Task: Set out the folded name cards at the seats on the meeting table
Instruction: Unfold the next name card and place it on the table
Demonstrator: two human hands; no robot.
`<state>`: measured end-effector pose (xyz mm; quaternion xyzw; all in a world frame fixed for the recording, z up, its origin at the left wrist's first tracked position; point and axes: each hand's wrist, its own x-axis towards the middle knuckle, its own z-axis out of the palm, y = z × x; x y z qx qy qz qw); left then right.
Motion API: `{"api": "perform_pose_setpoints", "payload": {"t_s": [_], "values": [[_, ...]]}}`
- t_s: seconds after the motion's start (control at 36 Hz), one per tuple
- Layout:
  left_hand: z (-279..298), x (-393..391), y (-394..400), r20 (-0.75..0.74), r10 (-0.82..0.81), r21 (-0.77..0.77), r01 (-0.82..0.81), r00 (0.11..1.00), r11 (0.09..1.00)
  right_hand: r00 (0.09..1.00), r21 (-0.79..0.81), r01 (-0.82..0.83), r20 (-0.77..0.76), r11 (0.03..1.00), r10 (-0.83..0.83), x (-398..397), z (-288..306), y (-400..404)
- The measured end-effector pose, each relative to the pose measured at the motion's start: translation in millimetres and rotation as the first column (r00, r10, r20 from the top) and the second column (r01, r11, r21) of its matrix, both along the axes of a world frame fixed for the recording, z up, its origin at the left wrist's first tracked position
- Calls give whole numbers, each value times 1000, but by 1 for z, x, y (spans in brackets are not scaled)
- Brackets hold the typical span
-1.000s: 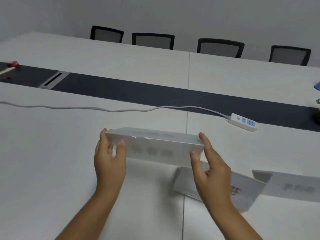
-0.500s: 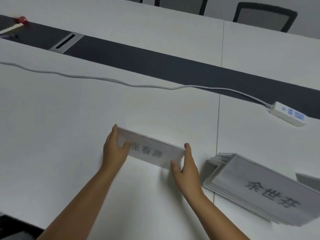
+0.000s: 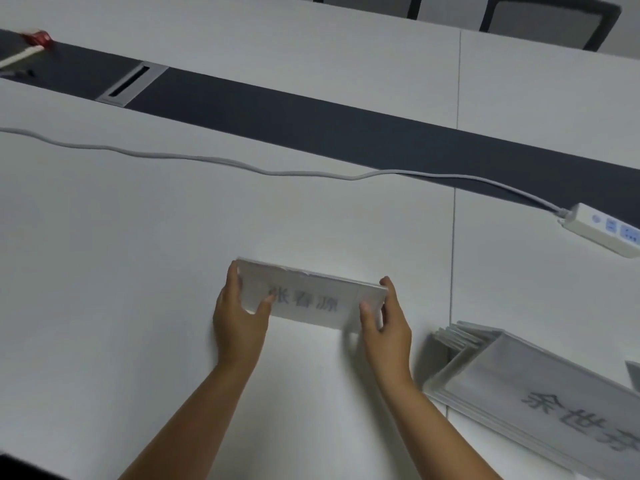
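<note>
name card point(image 3: 311, 296) clamped endwise between left hand point(image 3: 239, 315) and right hand point(image 3: 389, 327), on white worktop point(image 3: 138, 271), left of stacked cards point(image 3: 540, 396).

Dim, even, greyish light; soft shadows lie under the hands; the whole view is slightly blurred, edges bowed.

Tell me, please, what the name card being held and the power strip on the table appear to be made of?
The name card, gripped at its ends by the left hand and right hand, looks like clear glossy acrylic or plastic around a white paper insert: the edges gleam and the print shows through. The power strip seems to be smooth white moulded plastic.
</note>
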<state>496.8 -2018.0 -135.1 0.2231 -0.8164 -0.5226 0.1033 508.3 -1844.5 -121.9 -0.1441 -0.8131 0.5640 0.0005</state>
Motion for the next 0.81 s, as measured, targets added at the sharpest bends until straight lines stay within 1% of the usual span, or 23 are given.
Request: {"api": "perform_pose_setpoints", "payload": {"t_s": [0.11, 0.31, 0.56, 0.81], "values": [[-3, -6, 3, -11, 32, 14, -32, 999, 999, 1000, -7, -9, 8, 1000, 9, -14, 1, 0], [-5, -20, -5, -24, -33, -30, 32, 999, 999, 1000, 17, 16, 0, 1000, -16, -15, -1, -2], [-6, -27, -13, -10, -36, -45, 35, 999, 998, 1000, 35, 21, 6, 999, -21, -20, 0, -9], [-4, -44, -13, -17, -39, -74, 38, 999, 997, 1000, 64, -18, 11, 998, 17, -42, 4, -10]]}}
